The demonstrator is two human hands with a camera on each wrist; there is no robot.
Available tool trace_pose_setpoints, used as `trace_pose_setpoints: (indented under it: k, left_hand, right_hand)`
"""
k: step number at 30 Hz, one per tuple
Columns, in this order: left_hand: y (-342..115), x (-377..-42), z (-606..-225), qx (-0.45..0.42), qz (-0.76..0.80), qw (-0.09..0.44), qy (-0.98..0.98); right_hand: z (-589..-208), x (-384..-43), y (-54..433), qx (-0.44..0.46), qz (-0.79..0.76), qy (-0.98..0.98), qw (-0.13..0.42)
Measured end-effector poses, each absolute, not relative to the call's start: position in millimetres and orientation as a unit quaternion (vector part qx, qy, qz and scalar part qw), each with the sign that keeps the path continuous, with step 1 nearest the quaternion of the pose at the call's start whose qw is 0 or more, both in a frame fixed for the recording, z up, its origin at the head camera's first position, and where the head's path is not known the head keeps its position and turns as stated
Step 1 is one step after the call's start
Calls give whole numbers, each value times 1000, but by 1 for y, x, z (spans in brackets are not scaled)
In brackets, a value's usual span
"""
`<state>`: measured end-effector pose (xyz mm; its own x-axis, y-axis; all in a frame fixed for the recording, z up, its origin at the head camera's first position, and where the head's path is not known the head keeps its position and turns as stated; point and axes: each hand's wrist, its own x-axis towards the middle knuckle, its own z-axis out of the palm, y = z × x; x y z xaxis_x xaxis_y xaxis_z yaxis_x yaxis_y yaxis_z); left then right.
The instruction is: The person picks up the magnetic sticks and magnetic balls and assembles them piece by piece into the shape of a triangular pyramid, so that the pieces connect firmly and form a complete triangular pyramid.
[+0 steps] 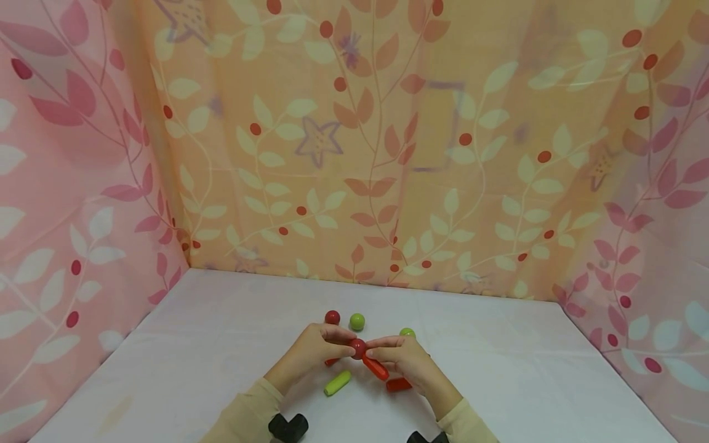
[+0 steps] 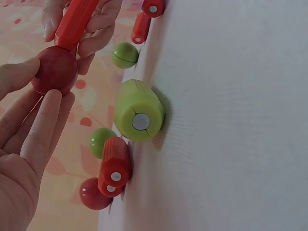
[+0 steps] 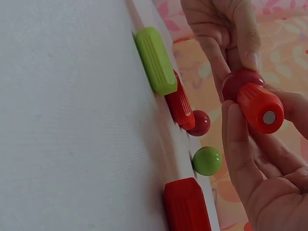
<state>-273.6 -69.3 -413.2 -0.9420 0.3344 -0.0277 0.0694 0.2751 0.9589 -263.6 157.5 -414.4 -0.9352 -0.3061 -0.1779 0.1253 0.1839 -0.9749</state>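
Cloth backdrop [image 1: 310, 154], orange at the rear and pink at both sides, printed with leaves and berries, rises behind the white counter [image 1: 526, 357]. Pale sleeves [image 1: 244, 409] reach in from the near side. Left hand [image 1: 318, 349]: narrowed to a pinch, thumb and fingertips set against opposite sides of the held ball [image 1: 359, 349], which is dark red and sits at the fingertips, away from the palm. Right hand [image 1: 408, 362]: likewise narrowed, thumb and fingers gripping the held rod [image 1: 376, 368], which is bright red and faceted. One end of this rod meets the ball between the hands, above the counter; the other bears a silvery disc [image 3: 269, 117]. Green rod [image 1: 337, 383]: on the counter, on the near side of both hands. Red rod [image 1: 399, 384]: on the counter, partly covered by the right hand. Other red rods [image 2: 116, 161]: overlapping in the left wrist view. Red ball [image 1: 332, 317] and green ball [image 1: 357, 321]: near each other, beyond the left hand. Second green ball [image 1: 407, 332]: just beyond the right hand, partly hidden.
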Motion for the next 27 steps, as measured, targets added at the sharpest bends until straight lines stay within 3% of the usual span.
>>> trace_pose_setpoints:
  k: [27]
  left_hand:
    - [-66, -270, -411, 160, 592, 120, 781]
  right_hand:
    - [-411, -261, 155, -63, -642, 742, 182]
